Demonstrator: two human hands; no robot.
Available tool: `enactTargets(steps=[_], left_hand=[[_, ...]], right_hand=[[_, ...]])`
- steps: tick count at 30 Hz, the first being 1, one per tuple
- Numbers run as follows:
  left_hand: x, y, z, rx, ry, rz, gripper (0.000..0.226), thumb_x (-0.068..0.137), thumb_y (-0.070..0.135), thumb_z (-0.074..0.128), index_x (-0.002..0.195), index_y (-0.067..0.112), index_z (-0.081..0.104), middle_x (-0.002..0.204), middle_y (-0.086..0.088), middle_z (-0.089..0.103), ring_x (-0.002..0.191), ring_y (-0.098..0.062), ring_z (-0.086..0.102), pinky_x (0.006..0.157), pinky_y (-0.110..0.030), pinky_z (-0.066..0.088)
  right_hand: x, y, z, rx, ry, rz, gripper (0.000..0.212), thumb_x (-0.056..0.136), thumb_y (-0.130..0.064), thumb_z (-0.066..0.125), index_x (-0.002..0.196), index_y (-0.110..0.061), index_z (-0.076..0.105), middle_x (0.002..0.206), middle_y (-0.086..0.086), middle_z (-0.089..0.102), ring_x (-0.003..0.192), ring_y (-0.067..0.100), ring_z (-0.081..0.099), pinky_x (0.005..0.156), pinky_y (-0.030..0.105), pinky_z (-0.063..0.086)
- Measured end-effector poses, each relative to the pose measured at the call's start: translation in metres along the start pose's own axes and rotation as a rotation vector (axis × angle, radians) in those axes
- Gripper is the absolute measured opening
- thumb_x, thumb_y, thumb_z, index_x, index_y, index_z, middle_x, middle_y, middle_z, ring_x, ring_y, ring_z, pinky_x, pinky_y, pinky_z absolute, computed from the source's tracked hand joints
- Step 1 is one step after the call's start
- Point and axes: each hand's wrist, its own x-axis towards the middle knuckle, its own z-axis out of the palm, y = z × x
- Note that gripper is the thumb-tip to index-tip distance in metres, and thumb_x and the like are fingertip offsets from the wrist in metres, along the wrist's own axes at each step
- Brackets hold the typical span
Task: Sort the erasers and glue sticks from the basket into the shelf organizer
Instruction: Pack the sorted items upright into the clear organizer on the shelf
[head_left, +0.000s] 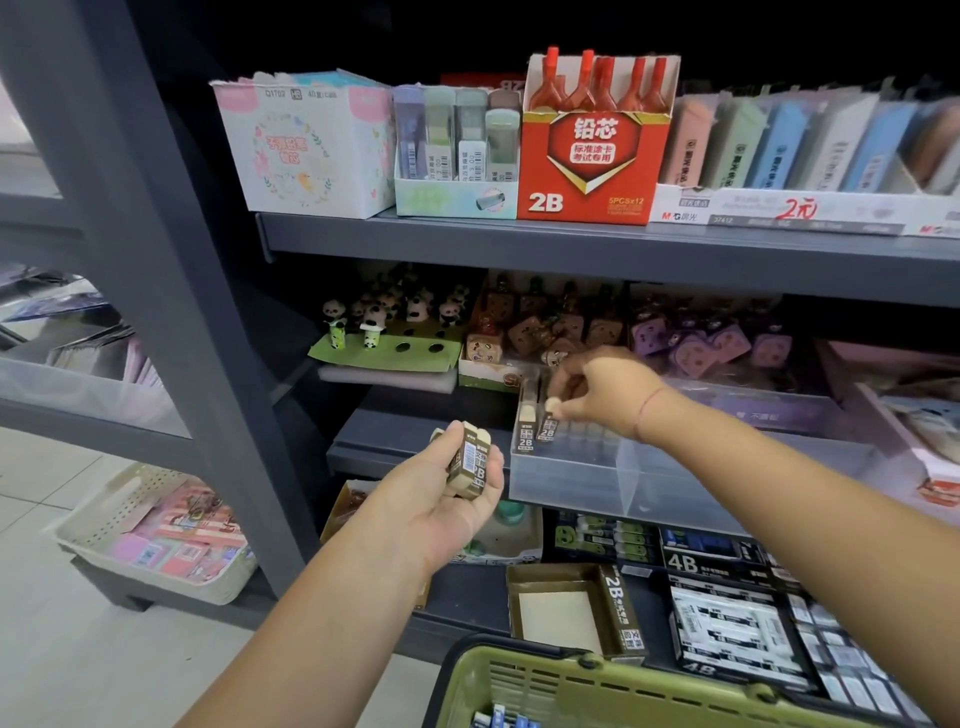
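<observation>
Red 2B box (592, 156) above clear organizer (571, 480)

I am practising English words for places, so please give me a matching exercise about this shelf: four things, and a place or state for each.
1 left hand
2 right hand
3 green basket
4 red 2B box

a on the upper shelf
b at the picture's bottom edge
c grips the eraser stack
d pinches one eraser at the clear organizer

Pairs: 1-c, 2-d, 3-b, 4-a
</observation>
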Motion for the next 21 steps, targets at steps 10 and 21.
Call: enactTargets(steps=[10, 21], left_hand=[[0.004, -0.007, -0.001, 0.009, -0.010, -0.006, 0.022, 0.093, 0.015, 0.061, 0.103, -0.005, 0.059, 0.121, -0.025, 0.058, 0.085, -0.027, 0.059, 0.056, -0.031, 0.057], [-0.001, -0.013, 0.003, 0.129, -0.179, -0.032, 0.026, 0.095, 0.021, 0.057, 0.111, 0.000, 0.063, 0.090, -0.013, 0.064, 0.071, -0.016, 0.057, 0.060, -0.022, 0.052]], right_hand=[[0.000, 0.003, 0.020, -0.136, 0.043, -0.075, 0.024, 0.077, -0.028, 0.075, 0.076, -0.026, 0.052, 0.074, -0.011, 0.051, 0.077, 0.015, 0.052, 0.066, 0.027, 0.040], [-0.034, -0.024, 0.009, 0.656, -0.251, -0.176, 0.022, 0.086, -0.020, 0.069, 0.106, -0.011, 0.072, 0.102, 0.010, 0.071, 0.090, 0.011, 0.063, 0.086, 0.024, 0.053]])
